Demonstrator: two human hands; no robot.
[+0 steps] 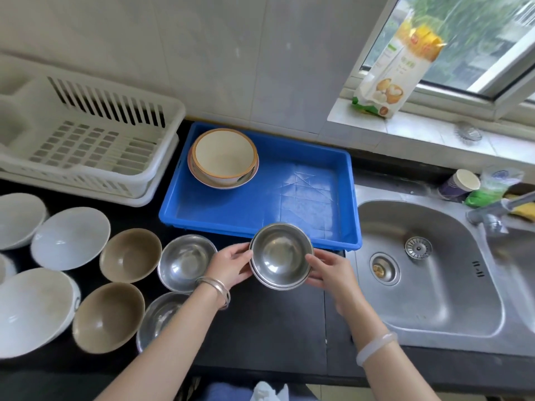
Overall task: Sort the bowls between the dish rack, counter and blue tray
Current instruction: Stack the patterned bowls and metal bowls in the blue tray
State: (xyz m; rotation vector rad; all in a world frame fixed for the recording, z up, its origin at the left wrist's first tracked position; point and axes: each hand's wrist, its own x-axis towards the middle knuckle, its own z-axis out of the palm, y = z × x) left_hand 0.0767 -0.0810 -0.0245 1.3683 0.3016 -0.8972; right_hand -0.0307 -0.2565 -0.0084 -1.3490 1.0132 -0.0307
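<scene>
You hold a nested stack of steel bowls (280, 256) between both hands, over the tabletop (260, 328) at the near edge of the blue tray (289, 204). Your left hand (231, 266) grips the stack's left rim with curled fingers, and your right hand (330, 273) grips the right rim the same way.

In the tray's far left corner sit two cream bowls with orange rims (224, 157), one nested in the other. The white dish rack (86, 140) stands just left of the tray.

To the left of your hands, two more steel bowls (185, 261) rest on the tabletop, the nearer one partly hidden by your left forearm. Next come two brown bowls (130, 254), then several white bowls (71, 237) at the far left.

The steel sink (434, 285) lies to your right. A white and yellow bag (396, 68) on the windowsill shows pictures of buns; its print is too blurred to read. The purple paper cup (460, 183) behind the sink carries no legible writing either.
</scene>
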